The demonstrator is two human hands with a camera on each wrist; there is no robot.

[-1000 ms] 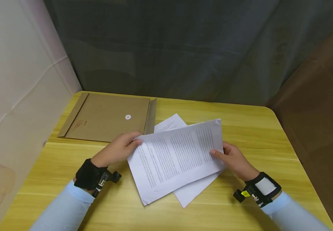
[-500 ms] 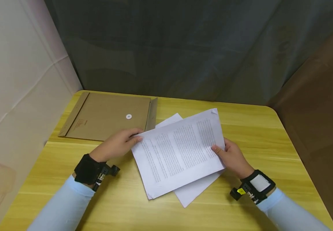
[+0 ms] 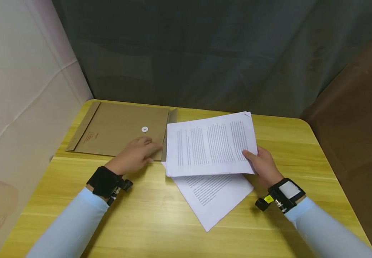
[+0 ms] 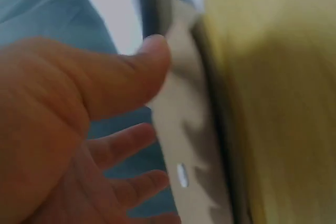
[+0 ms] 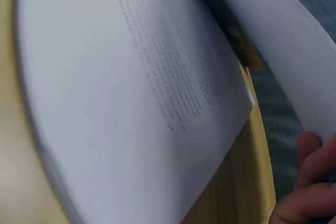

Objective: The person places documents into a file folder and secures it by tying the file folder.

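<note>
My right hand (image 3: 263, 165) pinches the right edge of a printed sheaf of paper (image 3: 209, 145) and holds it lifted above the table. In the right wrist view that lifted sheaf (image 5: 286, 51) curves over another printed sheet (image 5: 131, 103), with my fingers (image 5: 307, 169) at its edge. The lower printed sheet (image 3: 213, 195) lies skewed on the yellow wooden table (image 3: 147, 222). My left hand (image 3: 137, 152) rests with straight fingers on the lower right part of a brown kraft envelope (image 3: 118, 127), holding nothing. In the blurred left wrist view my left hand (image 4: 94, 140) has its fingers spread beside the envelope (image 4: 189, 145).
The envelope's flap (image 3: 169, 132) stands up at its right end, next to the lifted paper. A dark curtain (image 3: 189, 53) hangs behind the table, a pale wall (image 3: 21, 71) on the left, a brown panel (image 3: 356, 107) on the right.
My left hand let go of the paper's left edge and moved onto the envelope. My right hand lifted the top sheaf up and back, uncovering the printed sheet beneath.
</note>
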